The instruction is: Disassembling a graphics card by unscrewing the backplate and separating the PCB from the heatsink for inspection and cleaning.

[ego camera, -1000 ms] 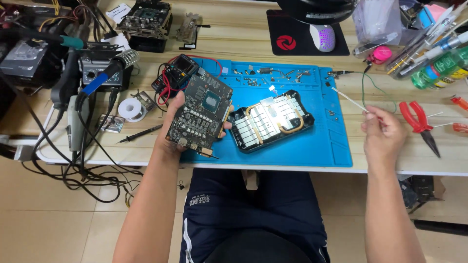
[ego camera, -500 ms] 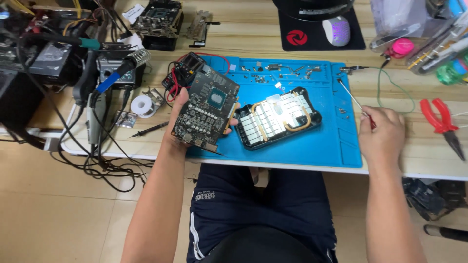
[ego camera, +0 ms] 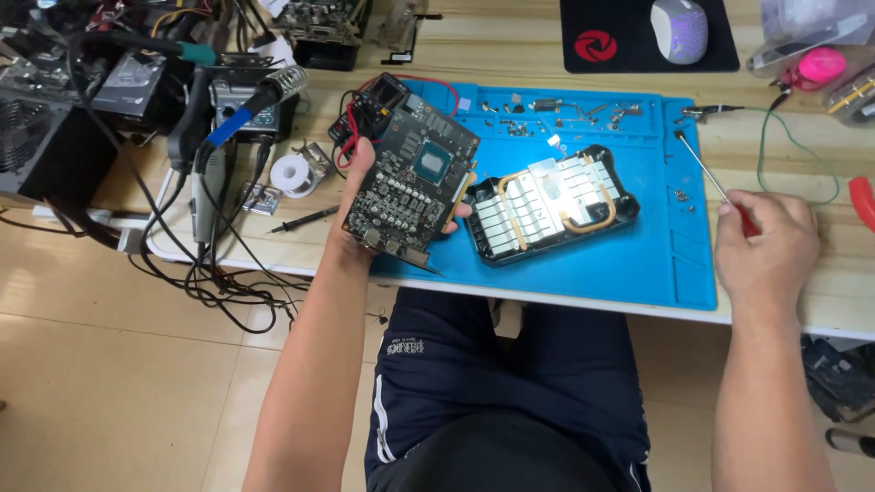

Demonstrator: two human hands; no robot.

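At the desk's (ego camera: 510, 46) left end sit a grey power unit (ego camera: 36, 137), tangled cables and a solder spool (ego camera: 293, 172). The left hand (ego camera: 360, 205) is clamped around a dark circuit board (ego camera: 410, 187), held tilted above the desk's front edge at the blue mat's (ego camera: 638, 255) left side. A finned heatsink (ego camera: 551, 202) lies mid-mat. At the mat's right edge, the right hand (ego camera: 766, 246) is closed on a screwdriver (ego camera: 706, 173). A mouse (ego camera: 679, 27) occupies the back edge.

Circuit board (ego camera: 408, 182) left of the heatsink (ego camera: 551, 205) on the mat (ego camera: 670, 255); screwdriver (ego camera: 706, 173) right; mouse (ego camera: 679, 27) behind
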